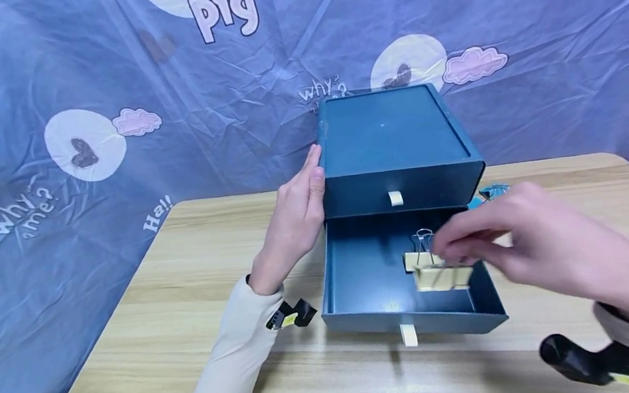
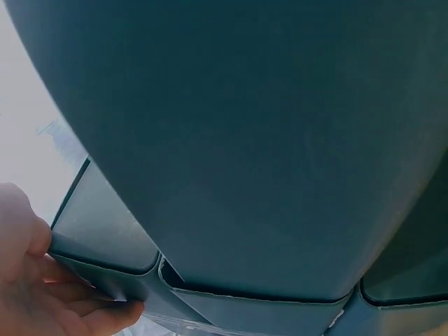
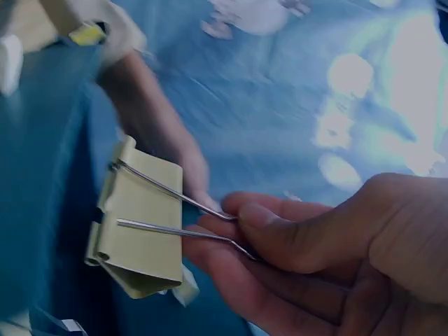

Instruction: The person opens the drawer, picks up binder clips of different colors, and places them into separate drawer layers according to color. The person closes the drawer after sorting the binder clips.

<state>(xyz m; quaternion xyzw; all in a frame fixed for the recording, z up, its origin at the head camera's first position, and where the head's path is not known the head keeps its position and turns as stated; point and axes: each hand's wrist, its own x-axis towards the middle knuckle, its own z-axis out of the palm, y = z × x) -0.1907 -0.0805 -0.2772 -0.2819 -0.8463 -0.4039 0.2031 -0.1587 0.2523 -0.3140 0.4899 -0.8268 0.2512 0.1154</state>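
A dark blue two-drawer box stands on the table, its lower drawer pulled out and its upper drawer closed. My left hand rests with straight fingers against the box's left side; the left wrist view shows those fingers at the box wall. My right hand pinches a pale yellow binder clip by its wire handles, over the right part of the open drawer. Behind it, a second yellow binder clip lies inside the drawer, its wire handles upward.
Blue binder clips lie on the table to the right of the box, partly hidden by my right hand. White pull tabs stick out of the drawer fronts. A blue printed cloth hangs behind the wooden table.
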